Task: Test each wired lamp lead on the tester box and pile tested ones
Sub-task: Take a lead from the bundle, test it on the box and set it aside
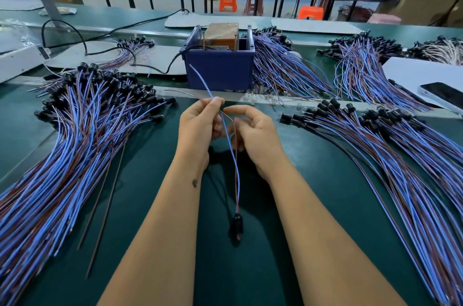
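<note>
1. A single thin lamp lead of blue and brown wire (pixel 231 155) is held above the dark green bench mat (pixel 155 180), its long axis running nearly straight away from the person; its black socket end (pixel 237 226) hangs low, close to the body, while the free blue wire tip (pixel 194 69) points up and away.
2. The left hand (pixel 198 128) is closed in a pinch on the blue strand near its upper part. The right hand (pixel 253 135) is curled around the brown strand just beside it, though whether that strand is actually gripped cannot be told.
3. The tester, a dark blue plastic box (pixel 220 70), stands straight ahead beyond both hands, so the bare tips are judged to need carrying forward and slightly upward. The left hand, with the blue tip, lies nearer to it.
4. Inside the box a brown block wrapped in tape (pixel 221 32) is seen between upright metal rods; its contact points cannot be made out.
5. A large fanned pile of like leads (pixel 82 125) lies left of the hands, and another heap (pixel 400 150) lies right; which is the tested pile cannot be told.
</note>
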Demonstrator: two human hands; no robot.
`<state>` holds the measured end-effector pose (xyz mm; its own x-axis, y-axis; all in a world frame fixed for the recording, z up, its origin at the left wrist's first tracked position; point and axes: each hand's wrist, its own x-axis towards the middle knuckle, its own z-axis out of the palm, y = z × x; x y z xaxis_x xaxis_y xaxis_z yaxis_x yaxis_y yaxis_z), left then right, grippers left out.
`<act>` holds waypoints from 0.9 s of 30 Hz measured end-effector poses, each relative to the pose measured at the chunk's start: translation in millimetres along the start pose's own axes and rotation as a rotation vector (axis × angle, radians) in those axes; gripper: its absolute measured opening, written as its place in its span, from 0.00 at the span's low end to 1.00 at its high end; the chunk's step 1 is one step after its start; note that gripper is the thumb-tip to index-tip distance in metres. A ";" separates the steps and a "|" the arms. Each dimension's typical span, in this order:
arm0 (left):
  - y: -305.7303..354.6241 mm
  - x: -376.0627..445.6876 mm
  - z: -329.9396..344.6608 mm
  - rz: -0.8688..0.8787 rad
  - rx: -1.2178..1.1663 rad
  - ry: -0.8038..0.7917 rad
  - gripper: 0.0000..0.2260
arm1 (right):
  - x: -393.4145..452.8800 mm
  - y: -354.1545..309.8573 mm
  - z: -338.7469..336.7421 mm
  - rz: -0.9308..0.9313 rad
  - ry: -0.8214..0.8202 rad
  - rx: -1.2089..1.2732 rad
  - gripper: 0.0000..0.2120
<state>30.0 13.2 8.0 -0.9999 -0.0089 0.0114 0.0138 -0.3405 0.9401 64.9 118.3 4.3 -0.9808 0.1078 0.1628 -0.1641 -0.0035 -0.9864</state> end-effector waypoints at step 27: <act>-16.3 -16.0 9.3 0.150 0.731 -0.615 0.23 | 0.6 -3.9 -83.9 0.132 0.224 -1.125 0.13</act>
<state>45.7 27.5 -4.3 -0.8185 0.5597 0.1295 0.3428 0.2949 0.8919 73.8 201.7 6.4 -0.9239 0.3471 0.1611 0.2358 0.8479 -0.4747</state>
